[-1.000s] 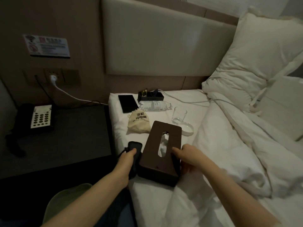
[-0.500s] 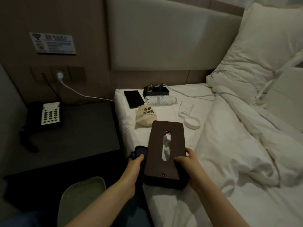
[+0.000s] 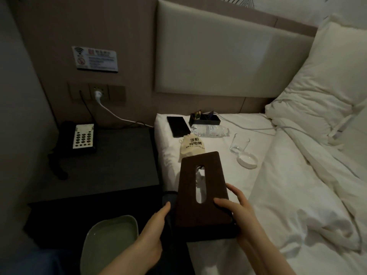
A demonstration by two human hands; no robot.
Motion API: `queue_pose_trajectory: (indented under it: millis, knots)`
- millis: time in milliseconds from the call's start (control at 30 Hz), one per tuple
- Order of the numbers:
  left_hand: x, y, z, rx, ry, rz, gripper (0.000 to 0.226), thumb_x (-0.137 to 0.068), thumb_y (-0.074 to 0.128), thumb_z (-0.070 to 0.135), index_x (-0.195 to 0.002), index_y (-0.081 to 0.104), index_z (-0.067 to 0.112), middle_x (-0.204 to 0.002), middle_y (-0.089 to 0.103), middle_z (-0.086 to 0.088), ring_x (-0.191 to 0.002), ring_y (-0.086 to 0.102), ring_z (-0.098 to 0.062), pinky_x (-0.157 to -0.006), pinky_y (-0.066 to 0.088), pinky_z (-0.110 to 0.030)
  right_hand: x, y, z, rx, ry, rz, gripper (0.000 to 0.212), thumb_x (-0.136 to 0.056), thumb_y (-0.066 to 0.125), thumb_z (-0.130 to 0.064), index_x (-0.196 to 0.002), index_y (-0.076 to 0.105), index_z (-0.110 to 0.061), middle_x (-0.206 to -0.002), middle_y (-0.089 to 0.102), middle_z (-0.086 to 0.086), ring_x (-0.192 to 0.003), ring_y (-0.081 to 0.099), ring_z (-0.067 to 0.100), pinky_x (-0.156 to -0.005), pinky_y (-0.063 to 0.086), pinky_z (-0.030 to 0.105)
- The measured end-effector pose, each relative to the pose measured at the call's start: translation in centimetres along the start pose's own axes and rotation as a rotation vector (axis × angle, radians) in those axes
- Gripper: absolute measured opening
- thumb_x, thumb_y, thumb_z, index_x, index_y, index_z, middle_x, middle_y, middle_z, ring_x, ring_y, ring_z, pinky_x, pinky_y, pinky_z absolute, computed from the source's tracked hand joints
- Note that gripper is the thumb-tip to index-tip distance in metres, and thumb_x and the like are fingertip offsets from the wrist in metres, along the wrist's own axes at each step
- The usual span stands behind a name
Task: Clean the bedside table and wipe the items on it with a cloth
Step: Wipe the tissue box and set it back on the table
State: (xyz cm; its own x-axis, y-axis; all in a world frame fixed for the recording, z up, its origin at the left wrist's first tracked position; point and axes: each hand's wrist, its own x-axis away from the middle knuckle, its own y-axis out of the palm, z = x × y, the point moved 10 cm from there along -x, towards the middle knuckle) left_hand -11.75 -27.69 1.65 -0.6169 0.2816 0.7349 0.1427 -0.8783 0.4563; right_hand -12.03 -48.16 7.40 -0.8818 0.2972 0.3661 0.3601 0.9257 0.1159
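A dark brown tissue box with a slot on top is held above the bed's left edge. My right hand grips its near right corner, thumb on top. My left hand presses a dark cloth against the box's left side. The dark bedside table stands to the left, with a black telephone at its back.
On the white sheet lie a black phone, a beige pouch, a water bottle, a black organizer tray, a glass and a white ashtray. A green basin of water sits below left. Cables run from the wall sockets.
The tissue box has been lifted off the bed and drawn toward me. Both hands came with it, the cloth staying at its left side.
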Motion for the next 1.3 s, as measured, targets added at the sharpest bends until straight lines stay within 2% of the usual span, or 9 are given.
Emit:
queue_pose_trajectory:
  millis: [167, 333, 433, 500, 633, 733, 867, 1133, 1300]
  knots:
    - [4.4, -4.5, 3.5, 0.173, 0.138, 0.026, 0.038, -0.091, 0.058, 0.036, -0.091, 0.067, -0.002, -0.073, 0.072, -0.016, -0.084, 0.063, -0.031, -0.072, 0.049, -0.043, 1.7, 4.1, 0.9, -0.131, 0.017, -0.12, 0.079, -0.043, 0.083, -0.013, -0.117, 0.062, -0.03, -0.101, 0.073, 0.019, -0.082, 0.072, 0.038, -0.057, 0.058, 0.036]
    - [10.4, -9.2, 12.7, -0.058, 0.625, 0.174, 0.075, -0.067, 0.058, 0.066, -0.128, 0.054, 0.023, -0.12, 0.062, 0.009, -0.119, 0.054, -0.016, -0.111, 0.034, -0.04, 3.5, 10.3, 1.7, -0.097, -0.019, -0.264, 0.076, -0.04, 0.083, -0.006, -0.109, 0.07, -0.033, -0.103, 0.074, 0.011, -0.087, 0.072, 0.034, -0.058, 0.058, 0.032]
    - [12.7, -7.9, 16.5, -0.44, 0.841, 0.249, 0.046, -0.073, 0.042, 0.07, -0.109, 0.049, 0.041, -0.101, 0.053, 0.032, -0.098, 0.051, 0.011, -0.095, 0.034, -0.015, 4.9, 14.5, 1.7, -0.069, -0.067, -0.349, 0.085, -0.036, 0.084, -0.002, -0.113, 0.07, -0.033, -0.1, 0.075, 0.001, -0.087, 0.073, 0.021, -0.061, 0.057, 0.024]
    - [12.1, -7.1, 17.6, -0.684, 0.926, 0.283, 0.044, -0.086, 0.035, 0.064, -0.121, 0.05, 0.042, -0.123, 0.052, 0.027, -0.114, 0.049, 0.006, -0.094, 0.033, -0.013, 6.1, 17.3, 1.6, -0.069, -0.085, -0.421, 0.091, -0.036, 0.088, -0.005, -0.119, 0.067, -0.035, -0.104, 0.075, 0.003, -0.092, 0.072, 0.022, -0.067, 0.058, 0.026]
    - [10.5, -8.3, 19.7, -1.051, 1.018, 0.458, 0.049, -0.099, 0.031, 0.048, -0.147, 0.02, 0.042, -0.152, 0.002, 0.025, -0.145, -0.003, -0.004, -0.114, 0.006, -0.03, 8.2, 20.1, 0.7, -0.028, -0.143, -0.527, 0.101, -0.024, 0.096, -0.026, -0.117, 0.065, -0.046, -0.109, 0.073, 0.003, -0.098, 0.071, 0.022, -0.072, 0.057, 0.025]
    - [10.7, -9.5, 21.9, -0.94, 1.052, 0.453, 0.041, -0.101, 0.035, 0.04, -0.137, 0.021, 0.055, -0.16, 0.007, 0.007, -0.147, 0.0, -0.013, -0.116, 0.005, -0.032, 9.3, 20.3, 0.1, -0.008, -0.171, -0.578, 0.098, -0.024, 0.098, -0.031, -0.114, 0.065, -0.05, -0.11, 0.073, 0.0, -0.098, 0.071, 0.021, -0.07, 0.057, 0.022]
    - [10.8, -9.8, 22.8, -0.846, 0.977, 0.4, 0.06, -0.099, 0.038, 0.045, -0.152, 0.013, 0.031, -0.16, 0.011, 0.004, -0.146, 0.01, -0.016, -0.118, 0.01, -0.032, 9.4, 20.1, -0.8, -0.045, -0.185, -0.573, 0.099, -0.026, 0.095, -0.024, -0.118, 0.065, -0.046, -0.111, 0.073, 0.005, -0.099, 0.07, 0.027, -0.078, 0.057, 0.033]
    - [14.4, -6.0, 15.6, -0.718, 1.025, 0.188, 0.057, -0.099, 0.045, 0.034, -0.137, 0.01, 0.058, -0.138, 0.007, 0.045, -0.123, 0.016, 0.027, -0.081, 0.016, 0.013, 7.0, 19.0, -4.7, -0.179, -0.285, -0.403, 0.082, -0.043, 0.083, -0.006, -0.115, 0.067, -0.044, -0.107, 0.073, 0.01, -0.092, 0.071, 0.034, -0.07, 0.06, 0.04]
    - [16.3, -6.2, 10.9, -0.608, 1.075, 0.217, 0.06, -0.094, 0.055, 0.021, -0.118, 0.032, 0.071, -0.148, 0.021, 0.035, -0.105, 0.031, 0.038, -0.08, 0.024, 0.011, 6.4, 17.6, -6.8, -0.254, -0.337, -0.309, 0.081, -0.045, 0.083, -0.013, -0.117, 0.065, -0.046, -0.105, 0.074, 0.008, -0.087, 0.073, 0.031, -0.062, 0.059, 0.035]
